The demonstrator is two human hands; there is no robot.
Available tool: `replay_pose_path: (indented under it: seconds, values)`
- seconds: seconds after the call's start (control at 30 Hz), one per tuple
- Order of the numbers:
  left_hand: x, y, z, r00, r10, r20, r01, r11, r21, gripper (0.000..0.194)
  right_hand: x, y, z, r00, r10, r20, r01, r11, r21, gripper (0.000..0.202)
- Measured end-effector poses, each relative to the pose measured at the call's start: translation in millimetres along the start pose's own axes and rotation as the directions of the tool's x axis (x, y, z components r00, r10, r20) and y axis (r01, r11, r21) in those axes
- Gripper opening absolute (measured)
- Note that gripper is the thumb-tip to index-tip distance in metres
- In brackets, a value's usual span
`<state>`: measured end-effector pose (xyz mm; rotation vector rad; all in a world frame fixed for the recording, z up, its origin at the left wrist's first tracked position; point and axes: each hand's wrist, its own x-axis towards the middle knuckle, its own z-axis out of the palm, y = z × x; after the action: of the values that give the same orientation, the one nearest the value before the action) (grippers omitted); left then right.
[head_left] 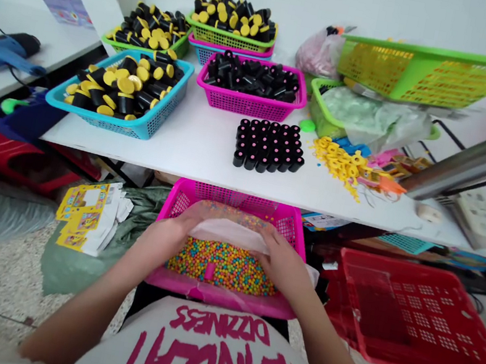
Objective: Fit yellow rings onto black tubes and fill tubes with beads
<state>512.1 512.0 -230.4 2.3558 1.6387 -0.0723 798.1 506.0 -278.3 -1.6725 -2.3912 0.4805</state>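
Below the table's front edge, a pink basket [300, 242] holds a clear plastic bag [234, 234] of small multicoloured beads [228, 265]. A small pink cylinder [209, 271] stands among the beads. My left hand [170, 233] grips the left side of the bag's mouth, its fingers partly hidden by the plastic. On the right side, my right hand [279, 257] has its fingers closed on the bag's edge. The bag's mouth is open between both hands.
The white table [200, 159] bears a block of black cylinders [268, 146], a blue basket [150, 122] of yellow-capped pieces, a magenta basket [247, 105] and yellow trinkets [340, 161]. A metal pole [478, 154] crosses at right. A red crate [426, 315] lies low right.
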Motion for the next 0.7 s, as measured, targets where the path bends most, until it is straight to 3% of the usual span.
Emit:
replay_pose_path:
  seconds: [0.07, 0.1, 0.13, 0.2, 0.23, 0.27, 0.37, 0.47, 0.6, 0.7]
  values:
    - [3, 0, -1.1, 1.000, -0.022, -0.013, 0.022, 1.000, 0.022, 0.069, -5, -8, -2, 0.979, -0.140, -0.145, 0.131, 0.989, -0.066, 0.054]
    - [4, 0, -2.1, 0.999, -0.035, -0.006, 0.035, 0.999, 0.028, 0.069, -6, -15, -4, 0.944, -0.281, -0.174, 0.267, 0.958, -0.101, 0.051]
    - [5, 1, -3.4, 0.999, -0.049, 0.011, 0.048, 0.998, 0.026, 0.068, -7, -22, -5, 0.878, -0.452, -0.158, 0.436, 0.891, -0.125, 0.044]
    - [8, 2, -5.9, 0.997, -0.065, 0.038, 0.066, 0.998, -0.019, 0.059, -5, -40, -3, 0.683, -0.730, -0.034, 0.723, 0.681, -0.116, 0.032]
    - [9, 2, -6.9, 0.997, -0.063, 0.042, 0.065, 0.996, -0.060, 0.053, -2, -48, -1, 0.603, -0.797, 0.042, 0.796, 0.597, -0.096, 0.030]
    - [10, 2, -7.6, 0.998, -0.055, 0.044, 0.059, 0.993, -0.106, 0.047, 2, -55, 3, 0.559, -0.821, 0.111, 0.829, 0.554, -0.080, 0.027]
    - [14, 0, -7.5, 0.997, 0.007, 0.077, 0.009, 0.978, -0.209, 0.032, 13, -65, 14, 0.580, -0.782, 0.227, 0.813, 0.575, -0.094, 0.012]
    - [14, -5, -10.4, 0.992, 0.094, 0.087, -0.068, 0.962, -0.263, 0.036, 19, -62, 15, 0.626, -0.741, 0.243, 0.778, 0.618, -0.118, 0.009]
    - [23, -10, -32.7, 0.961, 0.277, 0.013, -0.260, 0.916, -0.305, 0.057, 15, -55, -2, 0.801, -0.552, 0.232, 0.590, 0.794, -0.146, 0.012]
    - [61, -5, -52.8, 0.959, 0.210, -0.190, -0.262, 0.912, -0.316, 0.054, 8, -52, -15, 0.883, -0.418, 0.214, 0.452, 0.881, -0.141, 0.014]
